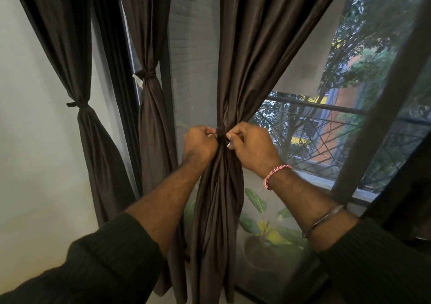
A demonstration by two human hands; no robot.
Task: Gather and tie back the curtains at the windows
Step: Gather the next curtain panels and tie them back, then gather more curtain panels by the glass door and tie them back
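Head view, Q: How far along is the tying?
A: Two dark curtains, far-left curtain (77,75) and second curtain (149,89), hang already cinched. At the centre curtain (235,75), left hand (200,141) and right hand (250,145) each pinch an end of the tie (221,133); its knot, mostly hidden, is probably unfinished.

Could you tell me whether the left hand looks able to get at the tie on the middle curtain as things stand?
Probably yes, once freed. The left hand is pinching the tie on the near curtain. The middle curtain's tie lies up and to its left, with nothing between them.
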